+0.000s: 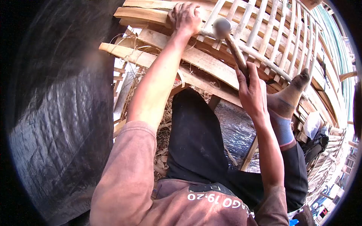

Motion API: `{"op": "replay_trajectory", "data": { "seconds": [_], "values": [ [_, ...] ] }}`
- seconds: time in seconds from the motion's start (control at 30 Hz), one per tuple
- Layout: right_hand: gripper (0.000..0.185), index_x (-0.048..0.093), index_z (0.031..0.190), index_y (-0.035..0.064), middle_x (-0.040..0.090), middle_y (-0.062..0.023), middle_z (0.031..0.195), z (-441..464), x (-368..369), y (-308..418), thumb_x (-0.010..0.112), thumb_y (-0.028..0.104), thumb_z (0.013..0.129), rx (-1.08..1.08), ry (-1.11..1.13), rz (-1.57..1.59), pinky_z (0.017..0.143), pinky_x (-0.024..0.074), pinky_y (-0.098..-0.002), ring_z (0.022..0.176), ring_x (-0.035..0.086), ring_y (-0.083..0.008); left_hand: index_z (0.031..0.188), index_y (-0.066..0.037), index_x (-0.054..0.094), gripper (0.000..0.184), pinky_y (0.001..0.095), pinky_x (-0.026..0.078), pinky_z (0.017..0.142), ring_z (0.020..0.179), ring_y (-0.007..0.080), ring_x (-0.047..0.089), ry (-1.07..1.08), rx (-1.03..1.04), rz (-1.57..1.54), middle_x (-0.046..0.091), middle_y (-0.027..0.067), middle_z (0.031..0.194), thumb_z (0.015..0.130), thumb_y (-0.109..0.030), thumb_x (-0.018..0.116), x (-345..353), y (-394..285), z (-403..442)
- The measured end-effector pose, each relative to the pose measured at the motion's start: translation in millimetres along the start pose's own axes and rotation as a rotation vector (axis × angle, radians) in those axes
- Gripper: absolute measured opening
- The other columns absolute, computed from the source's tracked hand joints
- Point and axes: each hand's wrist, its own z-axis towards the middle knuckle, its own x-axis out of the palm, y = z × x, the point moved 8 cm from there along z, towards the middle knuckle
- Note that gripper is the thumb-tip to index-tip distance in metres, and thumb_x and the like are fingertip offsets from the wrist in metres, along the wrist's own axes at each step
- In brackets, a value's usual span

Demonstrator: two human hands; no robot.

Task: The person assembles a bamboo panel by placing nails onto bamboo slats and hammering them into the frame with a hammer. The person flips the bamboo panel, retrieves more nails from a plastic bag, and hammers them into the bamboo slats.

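My right hand (252,90) is wrapped round the handle of a hammer (236,52). The hammer's rounded head (221,28) is raised in front of a slatted wooden frame (260,26). At the left end of that frame, my left hand (184,19) is closed with its fingers curled over the wood. What lies under the fingers is partly hidden. The frame has several thin pale bars set across a long rail. It lies on stacked wooden planks (203,62).
A socked foot (288,96) presses against the frame's right side. Black sheeting (56,132) hangs at the left. Wood shavings (163,141) lie below the planks, beside a trousered leg (196,139). A shiny silvery sheet (237,128) lies between the legs.
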Motion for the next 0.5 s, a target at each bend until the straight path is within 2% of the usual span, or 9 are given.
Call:
{"op": "replay_trajectory", "data": {
  "seconds": [0.1, 0.13, 0.2, 0.27, 0.33, 0.37, 0.4, 0.43, 0.5],
  "values": [
    [0.023, 0.051, 0.115, 0.008, 0.06, -0.0245, 0.069, 3, -8, 13, 0.059, 0.024, 0.1, 0.04, 0.014, -0.015, 0.056, 0.0466, -0.0457, 0.064, 0.064, -0.0427, 0.12, -0.027, 0.066, 0.031, 0.0512, 0.027, 0.112, 0.132, 0.0275, 0.044, -0.068, 0.098, -0.03, 0.062, 0.0032, 0.128, 0.093, -0.028, 0.05, 3, 1, -1],
    [0.023, 0.052, 0.117, 0.0087, 0.058, -0.0201, 0.066, 3, -14, 21, 0.058, 0.023, 0.101, -0.011, -0.026, -0.007, 0.055, 0.0463, -0.0403, 0.056, 0.061, -0.0323, 0.12, -0.027, 0.066, 0.031, 0.0512, 0.027, 0.112, 0.132, 0.0275, 0.044, -0.064, 0.098, -0.028, 0.062, 0.0032, 0.128, 0.093, -0.028, 0.05, -8, -12, -4],
    [0.023, 0.053, 0.12, 0.008, 0.057, -0.0151, 0.067, -2, -29, 42, 0.058, 0.021, 0.101, -0.122, -0.15, 0.048, 0.055, 0.0455, -0.0345, 0.055, 0.057, -0.0231, 0.112, -0.016, 0.067, 0.026, 0.0513, 0.032, 0.108, 0.125, 0.0335, 0.05, -0.16, 0.06, -0.023, 0.064, 0.0119, 0.12, 0.089, -0.021, 0.055, -26, -24, -10],
    [0.026, 0.052, 0.121, 0.0061, 0.056, -0.0127, 0.068, -9, -38, 50, 0.06, 0.018, 0.1, -0.194, -0.202, 0.073, 0.056, 0.0448, -0.029, 0.057, 0.054, -0.0159, 0.113, -0.018, 0.067, 0.028, 0.0526, 0.027, 0.111, 0.129, 0.0313, 0.046, -0.106, 0.026, -0.045, 0.062, 0.0106, 0.124, 0.09, -0.024, 0.053, -22, -19, -10],
    [0.026, 0.052, 0.121, 0.0076, 0.059, -0.0175, 0.07, -12, -23, 31, 0.061, 0.017, 0.099, -0.215, -0.227, 0.102, 0.057, 0.048, -0.0352, 0.057, 0.06, -0.0265, 0.114, -0.013, 0.068, 0.026, 0.0482, 0.037, 0.106, 0.122, 0.0291, 0.054, -0.147, 0.062, 0.032, 0.065, 0.0119, 0.119, 0.093, -0.024, 0.058, -28, -23, -13],
    [0.024, 0.051, 0.118, 0.0083, 0.061, -0.0243, 0.075, -5, -12, 17, 0.061, 0.019, 0.098, -0.117, -0.109, -0.019, 0.061, 0.0493, -0.0448, 0.067, 0.064, -0.0432, 0.114, -0.013, 0.068, 0.026, 0.0482, 0.037, 0.106, 0.122, 0.0291, 0.054, -0.151, 0.064, 0.025, 0.065, 0.0119, 0.119, 0.093, -0.024, 0.058, -30, -24, -11],
    [0.023, 0.05, 0.114, 0.0082, 0.062, -0.0283, 0.079, 2, 3, 0, 0.06, 0.021, 0.098, -0.004, 0.028, -0.046, 0.062, 0.047, -0.0514, 0.078, 0.061, -0.0511, 0.117, -0.02, 0.067, 0.028, 0.0496, 0.033, 0.109, 0.127, 0.0285, 0.049, -0.095, 0.052, 0.008, 0.063, 0.0082, 0.124, 0.093, -0.026, 0.054, -22, -17, -8],
    [0.022, 0.05, 0.114, 0.0079, 0.062, -0.0283, 0.078, 0, 5, -1, 0.059, 0.022, 0.099, 0.002, 0.04, -0.053, 0.062, 0.0469, -0.0516, 0.077, 0.061, -0.0507, 0.12, -0.026, 0.066, 0.031, 0.0509, 0.028, 0.112, 0.131, 0.028, 0.044, -0.035, 0.049, -0.01, 0.062, 0.0046, 0.128, 0.093, -0.029, 0.05, -10, -9, -4],
    [0.022, 0.049, 0.113, 0.0075, 0.061, -0.0285, 0.075, -3, 0, 7, 0.058, 0.023, 0.1, -0.001, -0.001, 0.041, 0.061, 0.0467, -0.05, 0.074, 0.061, -0.05, 0.122, -0.026, 0.064, 0.032, 0.0528, 0.03, 0.111, 0.131, 0.0288, 0.044, -0.015, 0.051, 0.004, 0.059, 0.0041, 0.133, 0.094, -0.031, 0.05, 2, 0, 4]
  ]
}}
